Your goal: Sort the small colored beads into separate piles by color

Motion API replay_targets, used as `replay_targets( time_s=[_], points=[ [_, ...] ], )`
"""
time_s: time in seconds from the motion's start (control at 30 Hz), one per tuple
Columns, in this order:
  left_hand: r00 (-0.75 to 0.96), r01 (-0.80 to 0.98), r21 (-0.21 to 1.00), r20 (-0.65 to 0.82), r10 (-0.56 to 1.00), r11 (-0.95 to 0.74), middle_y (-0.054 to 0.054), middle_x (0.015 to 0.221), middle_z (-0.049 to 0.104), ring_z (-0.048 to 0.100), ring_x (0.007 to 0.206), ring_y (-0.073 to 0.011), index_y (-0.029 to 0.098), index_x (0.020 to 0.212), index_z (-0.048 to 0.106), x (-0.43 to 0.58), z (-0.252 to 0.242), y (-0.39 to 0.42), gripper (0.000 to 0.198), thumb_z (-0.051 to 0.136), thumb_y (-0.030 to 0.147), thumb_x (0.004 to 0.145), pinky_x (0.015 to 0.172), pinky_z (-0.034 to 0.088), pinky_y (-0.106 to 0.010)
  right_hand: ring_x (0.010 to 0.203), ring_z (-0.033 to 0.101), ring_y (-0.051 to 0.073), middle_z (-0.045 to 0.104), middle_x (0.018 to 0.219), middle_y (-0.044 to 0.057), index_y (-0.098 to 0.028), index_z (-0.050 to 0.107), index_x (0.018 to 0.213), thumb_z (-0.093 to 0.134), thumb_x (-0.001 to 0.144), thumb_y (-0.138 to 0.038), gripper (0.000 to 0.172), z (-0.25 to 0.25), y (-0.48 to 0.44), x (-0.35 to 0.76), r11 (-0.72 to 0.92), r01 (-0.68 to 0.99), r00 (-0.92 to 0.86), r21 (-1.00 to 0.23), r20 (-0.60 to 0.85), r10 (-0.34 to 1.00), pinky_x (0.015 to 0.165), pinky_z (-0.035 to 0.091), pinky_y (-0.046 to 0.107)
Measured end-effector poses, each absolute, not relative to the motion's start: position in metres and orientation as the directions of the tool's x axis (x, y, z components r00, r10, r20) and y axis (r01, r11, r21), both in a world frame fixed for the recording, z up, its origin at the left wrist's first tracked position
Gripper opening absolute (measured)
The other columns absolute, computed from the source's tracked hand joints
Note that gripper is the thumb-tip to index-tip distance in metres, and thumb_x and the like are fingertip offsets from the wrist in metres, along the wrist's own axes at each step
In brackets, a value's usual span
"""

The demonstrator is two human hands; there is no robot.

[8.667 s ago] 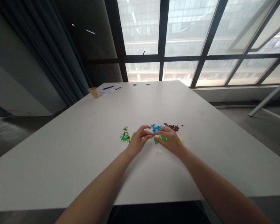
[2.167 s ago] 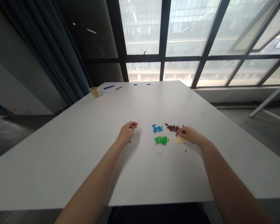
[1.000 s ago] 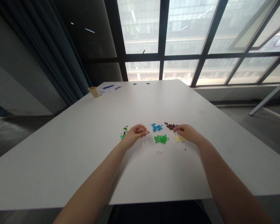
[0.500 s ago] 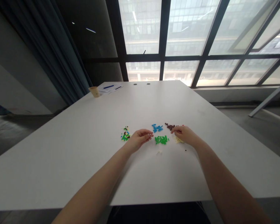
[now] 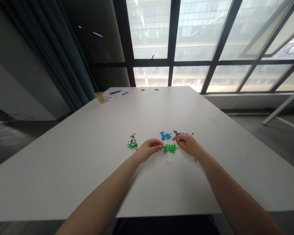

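Observation:
My left hand [image 5: 150, 150] is closed in a pinch at the left edge of a pile of small green bricks [image 5: 170, 148]. Something tiny and pale shows at its fingertips, too small to name. Across the green pile, my right hand [image 5: 187, 143] has thumb and index finger together just above the bricks; whatever they hold cannot be made out. Behind lie small blue bricks [image 5: 165, 135]. Dark brown bricks [image 5: 175, 133] are partly hidden by my right hand. A few white pieces [image 5: 168, 162] rest nearer to me.
Mixed coloured bricks [image 5: 132, 143] lie left of my left hand. A red piece [image 5: 192, 133] and a black piece [image 5: 195, 160] lie on the right. At the table's far left stand a paper cup [image 5: 100, 97] and papers with a blue pen [image 5: 115, 92].
My right hand has moved left, from the brown and cream bricks toward the green pile, and now covers most of the cream ones. My left hand has shifted slightly right, still pinched.

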State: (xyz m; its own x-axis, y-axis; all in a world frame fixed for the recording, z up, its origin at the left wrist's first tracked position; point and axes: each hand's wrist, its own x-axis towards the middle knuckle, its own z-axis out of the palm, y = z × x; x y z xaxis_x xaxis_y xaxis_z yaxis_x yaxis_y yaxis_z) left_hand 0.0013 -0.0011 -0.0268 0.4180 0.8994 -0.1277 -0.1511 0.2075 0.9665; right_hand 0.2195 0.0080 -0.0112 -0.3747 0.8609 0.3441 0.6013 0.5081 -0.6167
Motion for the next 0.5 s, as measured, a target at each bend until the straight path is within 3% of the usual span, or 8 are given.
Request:
replay_targets(
  time_s=[0.33, 0.5],
  points=[
    [0.468, -0.205, 0.958, -0.084, 0.88, 0.201, -0.002, 0.072, 0.064, 0.057, 0.067, -0.0087, 0.012, 0.072, 0.06, 0.002, -0.024, -0.002, 0.025, 0.074, 0.025, 0.056, 0.07, 0.041, -0.023, 0.056, 0.043, 0.009, 0.054, 0.064, 0.001, -0.017, 0.065, 0.082, 0.049, 0.076, -0.02, 0.018, -0.007, -0.004, 0.201, 0.645, 0.495, -0.413, -0.582, 0.495, 0.764, 0.056, 0.036, 0.021],
    [0.488, -0.22, 0.952, -0.083, 0.869, 0.215, 0.0, 0.07, 0.065, 0.059, 0.067, -0.0098, 0.014, 0.078, 0.058, 0.003, -0.027, -0.002, 0.03, 0.075, 0.022, 0.055, 0.072, 0.042, -0.024, 0.059, 0.045, 0.01, 0.052, 0.061, 0.0, -0.019, 0.065, 0.08, 0.052, 0.076, -0.023, 0.015, -0.008, -0.007, 0.196, 0.679, 0.468, -0.425, -0.565, 0.53, 0.734, 0.059, 0.038, 0.023]
  ],
)
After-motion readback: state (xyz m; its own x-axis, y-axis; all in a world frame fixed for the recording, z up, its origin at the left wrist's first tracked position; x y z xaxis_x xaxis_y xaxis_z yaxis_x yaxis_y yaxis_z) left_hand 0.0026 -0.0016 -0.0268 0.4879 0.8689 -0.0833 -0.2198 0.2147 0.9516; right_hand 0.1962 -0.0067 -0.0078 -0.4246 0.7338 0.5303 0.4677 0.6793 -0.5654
